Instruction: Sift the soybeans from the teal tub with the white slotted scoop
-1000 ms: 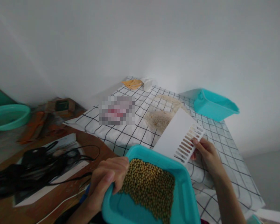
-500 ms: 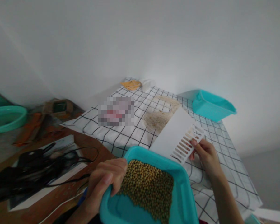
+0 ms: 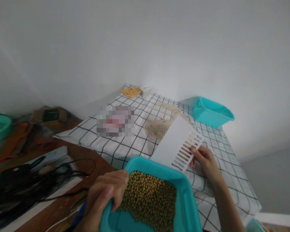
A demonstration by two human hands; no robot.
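Observation:
My left hand (image 3: 110, 190) is closed over the left rim of a turquoise plastic tray (image 3: 189, 206). Round greenish-yellow beans (image 3: 151, 196) cover much of its floor, leaving the near left part bare. With thumb and fingers my right hand (image 3: 204, 159) pinches the slotted end of a flat white plastic sheet (image 3: 169, 141), which has a row of long slots along that edge. The sheet slants over the checked tablecloth just beyond the tray; its lower left end is close to the far rim. Touching the sheet's far side is a patch of fine pale-brown grains (image 3: 157, 128).
A second turquoise bin (image 3: 211, 112) stands at the back right by the wall. A yellow cloth (image 3: 131, 92) and a blurred-out object (image 3: 115, 121) lie on the tablecloth (image 3: 125, 141). Black cables (image 3: 26, 180) sprawl at left, with a green basin (image 3: 0, 127) and cardboard box (image 3: 50, 115) behind.
The whole view has shifted a little, so things sit slightly further left and mostly lower. Both hands keep their hold on the tray and the sheet; the beans look the same.

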